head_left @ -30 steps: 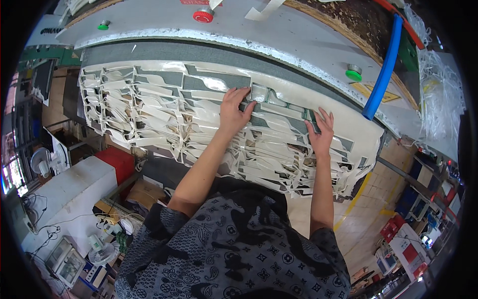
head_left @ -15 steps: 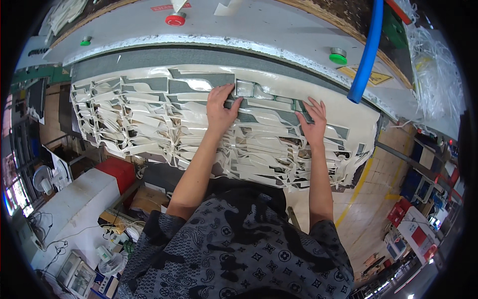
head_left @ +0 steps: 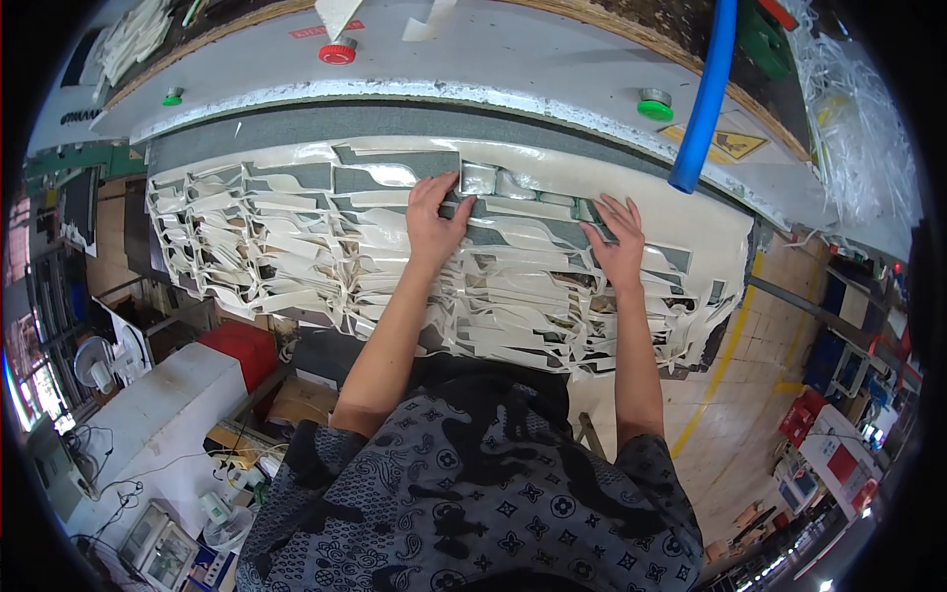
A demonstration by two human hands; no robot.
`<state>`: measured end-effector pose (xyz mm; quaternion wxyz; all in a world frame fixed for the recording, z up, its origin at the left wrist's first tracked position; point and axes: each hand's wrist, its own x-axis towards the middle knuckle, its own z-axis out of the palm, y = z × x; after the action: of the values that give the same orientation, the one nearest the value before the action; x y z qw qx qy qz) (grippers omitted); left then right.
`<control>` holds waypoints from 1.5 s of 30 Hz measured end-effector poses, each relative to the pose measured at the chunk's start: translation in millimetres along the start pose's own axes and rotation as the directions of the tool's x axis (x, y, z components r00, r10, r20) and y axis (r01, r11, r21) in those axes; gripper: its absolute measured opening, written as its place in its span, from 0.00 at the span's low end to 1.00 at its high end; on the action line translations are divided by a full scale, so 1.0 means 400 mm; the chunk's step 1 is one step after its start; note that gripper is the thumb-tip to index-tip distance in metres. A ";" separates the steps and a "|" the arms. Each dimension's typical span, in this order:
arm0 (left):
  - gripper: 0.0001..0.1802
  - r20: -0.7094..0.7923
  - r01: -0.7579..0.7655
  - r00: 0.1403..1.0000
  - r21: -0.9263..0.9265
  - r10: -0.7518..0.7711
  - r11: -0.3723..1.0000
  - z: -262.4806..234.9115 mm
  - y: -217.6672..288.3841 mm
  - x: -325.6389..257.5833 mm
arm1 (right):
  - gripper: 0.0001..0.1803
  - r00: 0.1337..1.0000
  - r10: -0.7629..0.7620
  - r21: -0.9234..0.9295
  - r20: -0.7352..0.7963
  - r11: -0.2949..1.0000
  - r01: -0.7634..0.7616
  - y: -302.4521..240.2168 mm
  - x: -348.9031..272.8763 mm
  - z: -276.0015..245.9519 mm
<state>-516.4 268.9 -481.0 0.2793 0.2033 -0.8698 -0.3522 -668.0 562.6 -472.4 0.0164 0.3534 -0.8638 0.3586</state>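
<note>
On the cream sheet's (head_left: 681, 219) far side, we saw half-open left (head_left: 434, 219) and right (head_left: 619, 247) hands bracketing the cutting die (head_left: 517, 187), grip uncertain; we judged even, two-ended guidance steadiest.

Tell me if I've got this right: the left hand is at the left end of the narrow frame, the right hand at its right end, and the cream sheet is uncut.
Not uncut: the head view shows the cream sheet riddled with cut-out gaps. The left hand and right hand are at those ends of the narrow frame.
</note>
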 end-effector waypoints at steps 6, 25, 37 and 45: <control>0.25 -0.005 -0.024 1.000 -0.014 0.024 1.000 0.003 0.002 0.005 | 0.24 1.000 0.022 0.033 -0.001 0.999 -0.022 0.004 0.001 -0.006; 0.40 0.006 0.031 1.000 -0.066 -0.030 0.997 -0.004 0.015 0.008 | 0.22 0.998 0.068 0.071 0.009 0.995 -0.068 0.003 0.006 0.000; 0.28 0.016 0.073 0.997 -0.083 -0.072 0.994 -0.010 -0.003 -0.005 | 0.22 0.998 0.060 0.001 0.017 0.998 -0.060 0.022 -0.009 0.016; 0.26 0.038 0.064 0.997 -0.116 -0.060 0.991 -0.017 -0.005 0.002 | 0.22 0.999 0.045 -0.009 0.007 0.999 -0.045 0.021 -0.011 0.021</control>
<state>-512.5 263.8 -478.1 0.2646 0.2072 -0.8457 -0.4146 -668.0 564.0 -484.8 0.0067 0.3349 -0.8732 0.3540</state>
